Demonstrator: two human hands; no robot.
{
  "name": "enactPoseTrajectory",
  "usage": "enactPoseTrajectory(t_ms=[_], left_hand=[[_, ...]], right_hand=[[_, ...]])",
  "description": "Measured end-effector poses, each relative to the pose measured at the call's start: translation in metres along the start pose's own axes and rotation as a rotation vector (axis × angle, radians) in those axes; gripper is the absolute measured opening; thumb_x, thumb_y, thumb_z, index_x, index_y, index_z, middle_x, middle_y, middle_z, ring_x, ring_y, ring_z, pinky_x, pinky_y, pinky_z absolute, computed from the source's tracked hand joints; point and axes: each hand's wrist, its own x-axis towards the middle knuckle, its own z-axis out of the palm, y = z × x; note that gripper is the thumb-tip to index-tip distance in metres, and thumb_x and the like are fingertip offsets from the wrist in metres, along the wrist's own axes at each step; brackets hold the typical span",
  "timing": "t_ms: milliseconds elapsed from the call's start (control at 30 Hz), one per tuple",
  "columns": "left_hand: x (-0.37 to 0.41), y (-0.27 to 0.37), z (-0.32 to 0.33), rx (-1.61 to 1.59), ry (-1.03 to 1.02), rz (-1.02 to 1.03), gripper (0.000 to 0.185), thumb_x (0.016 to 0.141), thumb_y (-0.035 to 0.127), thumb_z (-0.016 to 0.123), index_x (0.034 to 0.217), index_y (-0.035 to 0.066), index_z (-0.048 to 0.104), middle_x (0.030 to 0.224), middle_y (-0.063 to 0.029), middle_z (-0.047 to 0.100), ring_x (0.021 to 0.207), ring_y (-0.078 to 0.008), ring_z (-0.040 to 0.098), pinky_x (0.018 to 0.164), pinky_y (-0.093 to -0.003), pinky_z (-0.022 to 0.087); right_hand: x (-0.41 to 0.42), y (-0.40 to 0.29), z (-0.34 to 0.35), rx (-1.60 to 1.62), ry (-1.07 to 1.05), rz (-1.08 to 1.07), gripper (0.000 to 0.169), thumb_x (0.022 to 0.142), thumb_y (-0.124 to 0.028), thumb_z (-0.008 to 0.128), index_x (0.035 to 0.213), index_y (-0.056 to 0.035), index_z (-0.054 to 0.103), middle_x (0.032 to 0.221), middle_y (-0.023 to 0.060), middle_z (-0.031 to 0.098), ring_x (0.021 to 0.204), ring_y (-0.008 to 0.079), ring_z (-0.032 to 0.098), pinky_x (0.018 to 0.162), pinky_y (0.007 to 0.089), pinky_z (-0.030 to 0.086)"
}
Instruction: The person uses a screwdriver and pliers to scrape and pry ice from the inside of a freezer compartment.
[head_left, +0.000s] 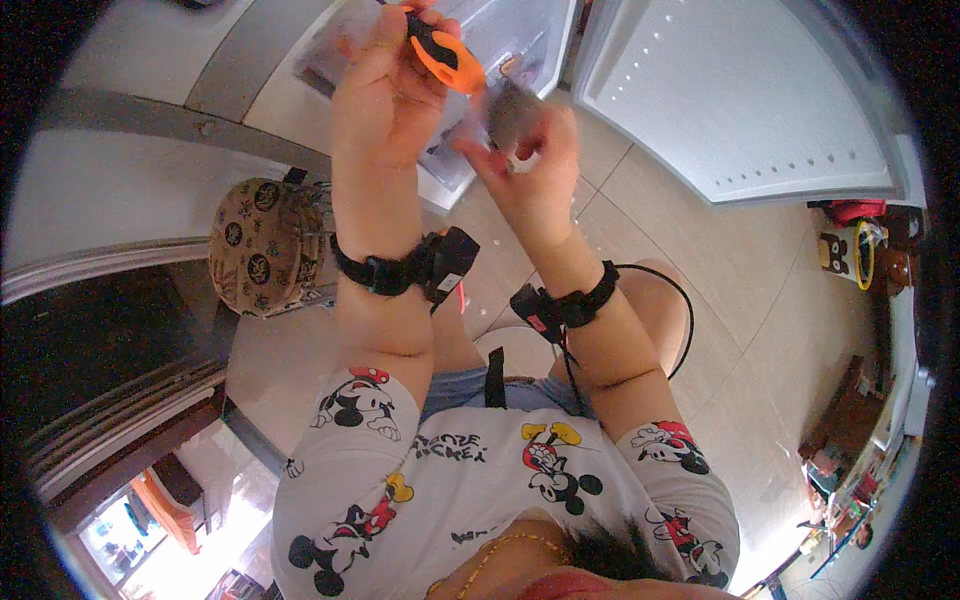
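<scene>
My left hand (405, 97) is raised at the top, its fingers closed around an orange-and-black handled tool (454, 67); its exact kind is unclear. The tool's orange end points toward my right hand (536, 169). Between the thumb and fingers of that hand is a blurred dark grey item (511, 116), too smeared to name. Whether the tool touches it cannot be told. A blurred, translucent thing (322, 56) shows beside my left fingers. Both wrists wear black straps with small box-shaped devices.
A white panel like an open appliance door (742, 97) fills the upper right. Behind my hands is another white-framed compartment (544, 52). A patterned round-topped stool or container (259, 247) stands left. Tiled floor (720, 300) lies below; assorted items (847, 255) line the right edge. A black cable (686, 300) loops from my right wrist.
</scene>
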Motion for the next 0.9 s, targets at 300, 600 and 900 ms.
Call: enactPoseTrajectory(t_ms=[300,600,900], left_hand=[[-0.002,0.002,-0.004,0.104,-0.003,0.043,0.025,0.093,0.019,0.05,0.105,-0.002,0.054,0.087,-0.0064,0.058,0.083,-0.0166,0.057,0.074,-0.0249,0.049],[0.007,0.017,-0.023,0.048,-0.176,-0.083,0.036,0.092,0.019,0.05,0.114,-0.009,0.046,0.086,-0.0098,0.057,0.086,-0.0173,0.057,0.079,-0.0279,0.05],[-0.005,0.025,-0.025,0.108,-0.215,-0.138,0.035,0.096,0.022,0.041,0.119,-0.004,0.046,0.086,-0.0043,0.055,0.082,-0.015,0.057,0.085,-0.0324,0.045]], right_hand=[[-0.002,0.012,0.012,0.087,0.01,-0.074,0.06,0.056,-0.023,0.086,0.101,-0.0028,0.051,0.073,0.0022,0.046,0.058,0.0116,0.042,0.051,0.0244,0.038],[-0.008,0.007,0.01,0.046,-0.029,-0.047,0.062,0.058,-0.025,0.084,0.107,-0.0045,0.053,0.084,0.0078,0.05,0.067,0.0199,0.052,0.058,0.0294,0.045],[-0.012,0.01,0.016,0.123,-0.045,-0.11,0.057,0.056,-0.016,0.081,0.105,-0.0076,0.053,0.089,0.0126,0.051,0.079,0.0325,0.055,0.065,0.0361,0.048]])
